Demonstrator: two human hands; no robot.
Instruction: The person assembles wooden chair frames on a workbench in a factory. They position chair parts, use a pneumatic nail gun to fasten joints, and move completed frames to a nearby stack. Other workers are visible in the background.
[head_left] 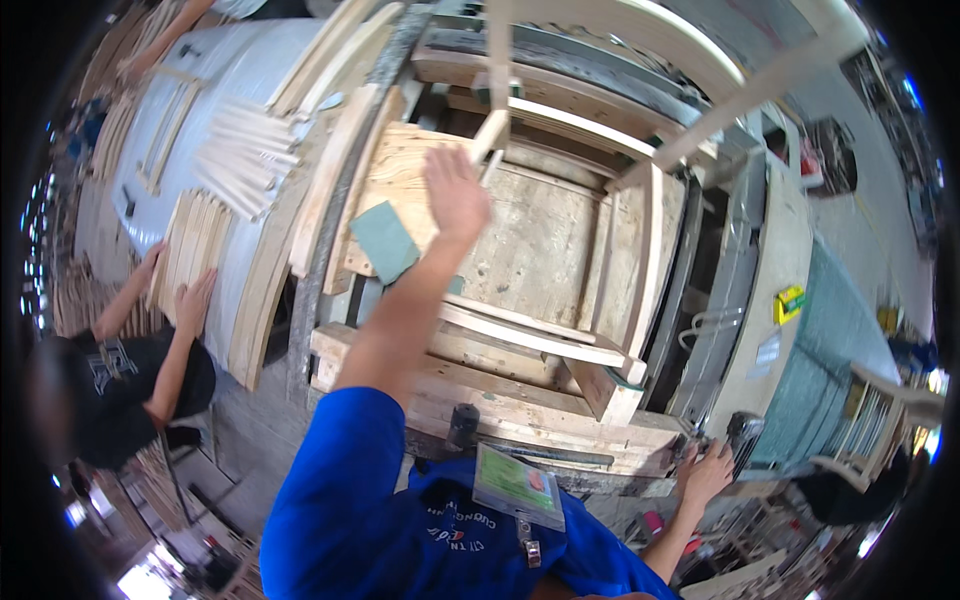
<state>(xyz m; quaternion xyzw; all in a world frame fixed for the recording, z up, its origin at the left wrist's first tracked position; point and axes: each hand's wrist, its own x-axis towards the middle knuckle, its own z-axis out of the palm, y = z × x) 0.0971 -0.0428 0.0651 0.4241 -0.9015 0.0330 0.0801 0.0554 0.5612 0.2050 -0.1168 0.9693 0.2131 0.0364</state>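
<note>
My left hand [458, 195], slightly blurred, reaches forward over a plywood board [405, 165]. Its fingers are stretched out beside the left end of a pale wooden chair frame [648, 265], and nothing shows in its grasp. On the board's near edge lies a green-grey rectangular pad [384, 242]. The chair frame lies inside a clamping press [560, 68], with legs and a curved rail rising toward the far side. At the press's near right corner is my right hand [705, 470], fingers spread, close to a black device [744, 432]. Whether it touches the device is unclear.
On the left, a co-worker's hands [190, 290] hold a stack of wooden slats [187, 245] at a plastic-covered table [225, 70]. More slats [245, 155] lie there. A yellow-green box [788, 304] sits on the right-hand ledge. A slatted chair [880, 420] stands at far right.
</note>
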